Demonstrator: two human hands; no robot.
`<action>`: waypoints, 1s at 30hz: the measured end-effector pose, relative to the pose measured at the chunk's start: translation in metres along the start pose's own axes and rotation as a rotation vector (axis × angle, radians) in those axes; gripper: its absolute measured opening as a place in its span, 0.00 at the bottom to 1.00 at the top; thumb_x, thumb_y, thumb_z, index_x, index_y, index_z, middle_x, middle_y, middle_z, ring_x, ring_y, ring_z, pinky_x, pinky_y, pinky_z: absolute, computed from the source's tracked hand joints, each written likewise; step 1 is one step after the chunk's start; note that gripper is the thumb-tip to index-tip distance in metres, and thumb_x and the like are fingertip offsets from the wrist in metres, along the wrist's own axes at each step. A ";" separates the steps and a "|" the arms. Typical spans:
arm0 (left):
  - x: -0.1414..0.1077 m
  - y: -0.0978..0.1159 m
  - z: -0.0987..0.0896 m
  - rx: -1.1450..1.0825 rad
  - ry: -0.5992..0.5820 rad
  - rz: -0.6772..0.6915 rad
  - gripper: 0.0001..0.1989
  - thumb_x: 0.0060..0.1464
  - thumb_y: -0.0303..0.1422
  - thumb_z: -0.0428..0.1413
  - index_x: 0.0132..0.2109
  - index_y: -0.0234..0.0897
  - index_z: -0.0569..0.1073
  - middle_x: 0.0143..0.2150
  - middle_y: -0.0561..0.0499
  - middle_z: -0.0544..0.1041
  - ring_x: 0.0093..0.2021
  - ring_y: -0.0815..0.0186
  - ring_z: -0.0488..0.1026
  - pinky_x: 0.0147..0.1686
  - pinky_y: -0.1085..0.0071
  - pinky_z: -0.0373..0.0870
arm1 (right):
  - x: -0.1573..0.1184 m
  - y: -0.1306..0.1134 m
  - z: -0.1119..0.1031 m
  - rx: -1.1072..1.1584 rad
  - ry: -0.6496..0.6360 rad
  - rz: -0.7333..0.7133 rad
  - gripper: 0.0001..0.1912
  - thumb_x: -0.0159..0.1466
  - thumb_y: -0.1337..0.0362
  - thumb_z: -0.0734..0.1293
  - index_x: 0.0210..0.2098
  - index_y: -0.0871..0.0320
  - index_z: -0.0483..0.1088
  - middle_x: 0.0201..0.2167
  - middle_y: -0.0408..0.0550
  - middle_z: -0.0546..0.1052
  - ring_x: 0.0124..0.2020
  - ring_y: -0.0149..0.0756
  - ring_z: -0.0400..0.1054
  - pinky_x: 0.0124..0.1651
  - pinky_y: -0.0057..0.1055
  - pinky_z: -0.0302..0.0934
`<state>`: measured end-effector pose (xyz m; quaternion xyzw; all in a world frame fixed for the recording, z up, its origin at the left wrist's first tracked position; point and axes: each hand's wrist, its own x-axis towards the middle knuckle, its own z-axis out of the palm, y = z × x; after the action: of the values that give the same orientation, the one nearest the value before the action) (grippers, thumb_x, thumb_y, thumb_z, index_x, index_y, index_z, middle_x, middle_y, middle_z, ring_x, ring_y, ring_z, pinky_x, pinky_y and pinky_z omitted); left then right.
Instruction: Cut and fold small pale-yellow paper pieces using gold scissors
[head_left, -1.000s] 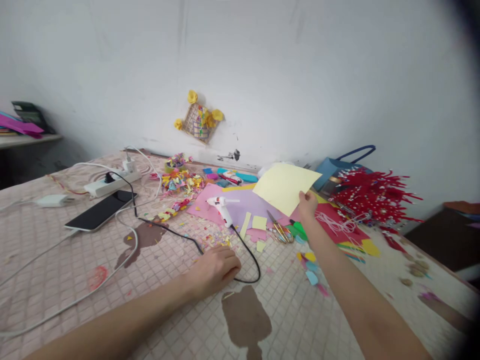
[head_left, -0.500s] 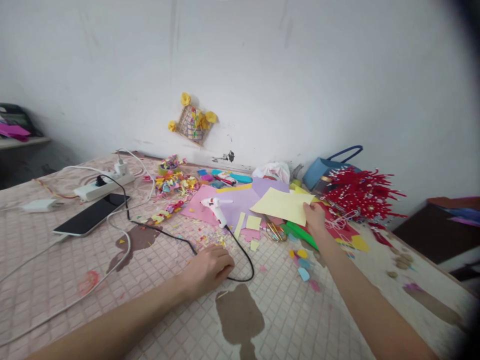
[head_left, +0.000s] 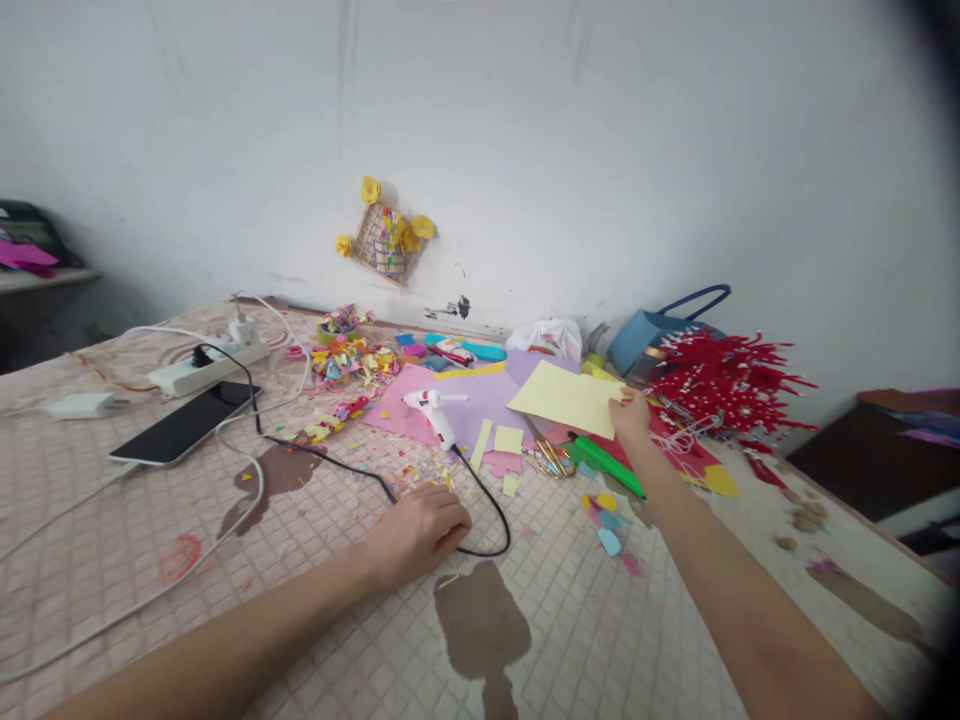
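Note:
My right hand (head_left: pixel 630 414) pinches the right edge of a pale yellow sheet of paper (head_left: pixel 562 395), tilted over coloured sheets. Just below that hand lies a green marker-like stick (head_left: pixel 609 466), with gold-handled scissors (head_left: pixel 553 458) to its left. My left hand (head_left: pixel 424 530) rests on the table with its fingers curled, lying across the black cord of the glue gun; what they hold, if anything, is hidden. Beyond it the white glue gun (head_left: pixel 437 415) lies on pink and purple paper (head_left: pixel 487 398). Small yellow paper pieces (head_left: pixel 508 440) are near the cord.
At left are a phone (head_left: pixel 186 425), a power strip (head_left: pixel 210 368) and white cables. Paper scraps (head_left: pixel 352 365) are heaped at the back. To the right sit red fuzzy stems (head_left: pixel 727 385) and a blue bag (head_left: pixel 652 335). A wall decoration (head_left: pixel 390 240) hangs behind.
The yellow sheet and my right hand have risen slightly, showing more of the scissors and the green stick. My left hand stays in place on the table.

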<state>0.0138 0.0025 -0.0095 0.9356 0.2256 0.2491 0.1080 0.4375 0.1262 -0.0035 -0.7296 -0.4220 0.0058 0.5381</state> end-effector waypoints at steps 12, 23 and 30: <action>-0.001 0.001 0.001 -0.024 0.009 0.008 0.08 0.56 0.27 0.46 0.32 0.35 0.69 0.30 0.50 0.72 0.33 0.68 0.67 0.36 0.71 0.60 | -0.027 -0.040 -0.040 -0.042 0.037 -0.220 0.15 0.55 0.67 0.60 0.40 0.62 0.73 0.25 0.48 0.73 0.27 0.37 0.65 0.35 0.35 0.59; 0.000 0.001 0.000 -0.035 0.001 0.005 0.08 0.56 0.26 0.46 0.33 0.35 0.69 0.30 0.50 0.72 0.34 0.67 0.67 0.36 0.71 0.61 | -0.030 -0.014 -0.065 0.010 0.106 -0.153 0.15 0.50 0.66 0.61 0.36 0.61 0.74 0.18 0.43 0.70 0.19 0.32 0.58 0.29 0.32 0.57; 0.000 0.002 0.000 -0.037 0.008 0.005 0.08 0.56 0.27 0.46 0.33 0.35 0.69 0.30 0.50 0.72 0.33 0.68 0.67 0.35 0.71 0.61 | -0.031 -0.012 -0.055 0.071 0.131 -0.123 0.16 0.51 0.67 0.61 0.37 0.63 0.75 0.15 0.42 0.65 0.16 0.29 0.51 0.24 0.31 0.52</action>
<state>0.0142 0.0008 -0.0090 0.9332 0.2188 0.2570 0.1235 0.4358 0.0648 0.0160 -0.6817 -0.4294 -0.0602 0.5893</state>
